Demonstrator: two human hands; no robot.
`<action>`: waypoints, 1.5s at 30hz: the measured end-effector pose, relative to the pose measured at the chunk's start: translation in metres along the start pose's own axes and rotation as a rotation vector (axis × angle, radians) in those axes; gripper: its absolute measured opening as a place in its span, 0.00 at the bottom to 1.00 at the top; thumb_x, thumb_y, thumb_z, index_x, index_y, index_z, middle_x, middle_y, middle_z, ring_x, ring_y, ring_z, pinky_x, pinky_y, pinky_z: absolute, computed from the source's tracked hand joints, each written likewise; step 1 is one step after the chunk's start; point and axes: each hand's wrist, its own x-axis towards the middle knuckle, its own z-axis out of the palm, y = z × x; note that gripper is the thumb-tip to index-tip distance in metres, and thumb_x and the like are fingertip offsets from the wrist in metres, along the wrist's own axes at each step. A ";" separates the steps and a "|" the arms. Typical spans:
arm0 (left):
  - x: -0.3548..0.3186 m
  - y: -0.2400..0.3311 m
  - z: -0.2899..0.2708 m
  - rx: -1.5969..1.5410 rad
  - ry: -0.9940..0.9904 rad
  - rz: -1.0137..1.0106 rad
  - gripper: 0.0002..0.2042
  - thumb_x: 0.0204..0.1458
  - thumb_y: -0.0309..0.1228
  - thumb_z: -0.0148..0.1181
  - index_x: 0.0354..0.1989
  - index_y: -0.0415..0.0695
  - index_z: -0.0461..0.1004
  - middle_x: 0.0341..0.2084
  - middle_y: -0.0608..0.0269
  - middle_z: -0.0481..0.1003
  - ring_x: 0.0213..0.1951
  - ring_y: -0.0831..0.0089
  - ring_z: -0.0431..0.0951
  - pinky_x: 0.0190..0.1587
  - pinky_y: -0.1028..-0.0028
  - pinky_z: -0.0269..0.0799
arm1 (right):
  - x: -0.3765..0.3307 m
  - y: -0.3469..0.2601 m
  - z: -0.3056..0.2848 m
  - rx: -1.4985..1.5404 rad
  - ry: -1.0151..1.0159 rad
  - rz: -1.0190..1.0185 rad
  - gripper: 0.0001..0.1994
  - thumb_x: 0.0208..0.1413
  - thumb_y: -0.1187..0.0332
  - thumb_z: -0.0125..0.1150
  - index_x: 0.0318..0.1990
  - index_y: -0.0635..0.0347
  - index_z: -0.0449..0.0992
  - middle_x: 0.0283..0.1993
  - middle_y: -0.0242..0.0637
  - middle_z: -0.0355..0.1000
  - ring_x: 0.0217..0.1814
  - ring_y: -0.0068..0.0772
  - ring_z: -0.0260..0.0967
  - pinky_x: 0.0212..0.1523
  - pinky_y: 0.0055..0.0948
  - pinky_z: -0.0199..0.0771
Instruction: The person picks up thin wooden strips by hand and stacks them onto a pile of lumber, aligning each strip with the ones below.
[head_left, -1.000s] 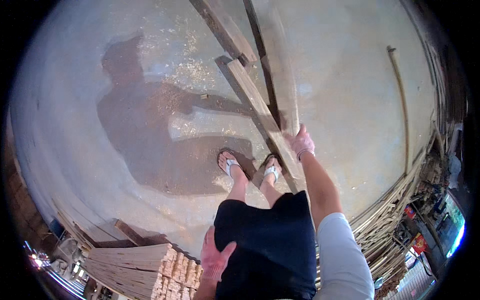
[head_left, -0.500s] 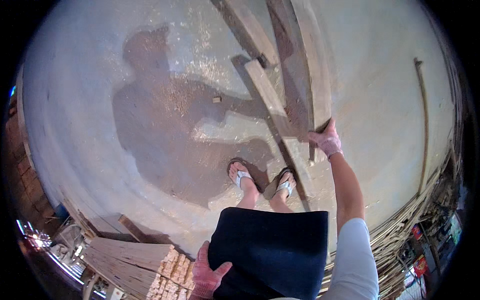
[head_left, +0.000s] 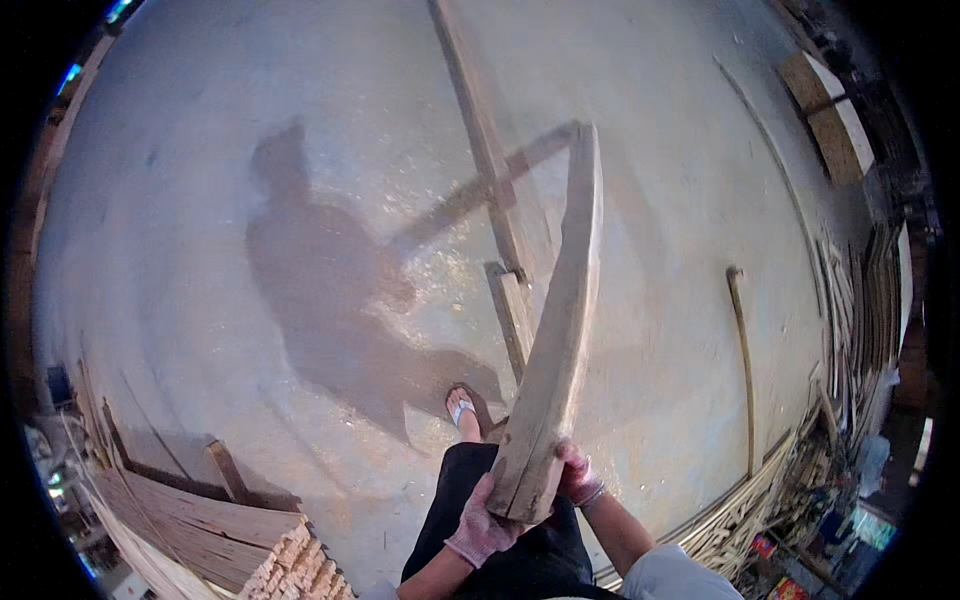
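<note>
A thick, long wooden beam (head_left: 556, 350) slants up and away from my lap, its near end raised off the floor over my dark-clothed thighs. My left hand (head_left: 482, 525), in a pinkish work glove, cups this near end from the left and below. On the beam's right side, my gloved right hand (head_left: 577, 474) grips it close to the same end. A crack runs along the near part of the beam. Beyond it, a long timber (head_left: 480, 140) lies on the floor, with a shorter wooden piece (head_left: 512, 315) at its near end, partly hidden behind the beam.
Stacked wooden strips (head_left: 190, 530) stand at lower left. Thin sticks (head_left: 700, 525) are heaped at lower right. On the right lie a slim pole (head_left: 743, 360) and, farther off, a brown-and-white block (head_left: 828, 118). My sandaled foot (head_left: 460, 405) rests on the concrete floor (head_left: 640, 220).
My right hand has lifted the beam's near end from the floor to my lap. My left hand has left my thigh and taken hold too. The view has shifted.
</note>
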 end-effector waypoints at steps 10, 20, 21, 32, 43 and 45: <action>-0.030 0.035 0.084 0.805 0.377 0.593 0.27 0.50 0.35 0.70 0.58 0.39 0.71 0.46 0.57 0.79 0.49 0.65 0.78 0.54 0.70 0.73 | 0.133 -0.132 0.008 -0.068 0.063 -0.105 0.31 0.60 0.37 0.49 0.58 0.53 0.71 0.61 0.42 0.71 0.63 0.48 0.67 0.66 0.49 0.64; -0.036 0.081 0.195 0.946 1.000 1.189 0.42 0.44 0.44 0.75 0.66 0.43 0.60 0.55 0.47 0.72 0.55 0.56 0.74 0.58 0.66 0.69 | 0.265 -0.179 0.099 -0.284 0.309 -0.067 0.38 0.55 0.34 0.53 0.67 0.48 0.65 0.69 0.34 0.63 0.69 0.44 0.61 0.68 0.48 0.62; -0.033 0.085 0.200 0.964 1.075 1.242 0.42 0.44 0.44 0.75 0.66 0.44 0.60 0.54 0.46 0.72 0.56 0.55 0.74 0.58 0.65 0.69 | 0.273 -0.180 0.108 -0.288 0.309 -0.074 0.38 0.55 0.34 0.53 0.67 0.47 0.65 0.69 0.34 0.64 0.69 0.44 0.62 0.68 0.48 0.62; -0.150 0.108 0.091 0.649 1.114 1.037 0.46 0.39 0.52 0.73 0.66 0.42 0.61 0.56 0.41 0.72 0.58 0.51 0.73 0.62 0.62 0.67 | 0.197 -0.092 0.199 -0.967 0.008 0.115 0.34 0.56 0.37 0.46 0.64 0.46 0.69 0.69 0.37 0.64 0.71 0.47 0.58 0.69 0.56 0.55; -0.343 0.161 -0.053 0.487 0.997 1.306 0.45 0.40 0.52 0.73 0.66 0.46 0.62 0.54 0.40 0.72 0.57 0.49 0.73 0.59 0.60 0.69 | 0.283 0.122 0.272 -0.817 0.337 -0.006 0.34 0.55 0.38 0.46 0.64 0.48 0.69 0.69 0.39 0.63 0.71 0.51 0.55 0.70 0.58 0.49; -0.391 0.164 -0.087 0.398 0.998 1.383 0.43 0.41 0.50 0.74 0.66 0.48 0.62 0.53 0.41 0.74 0.55 0.49 0.75 0.58 0.59 0.70 | 0.290 0.174 0.297 -0.952 0.073 0.166 0.36 0.55 0.38 0.45 0.65 0.51 0.67 0.70 0.41 0.61 0.71 0.50 0.54 0.70 0.57 0.48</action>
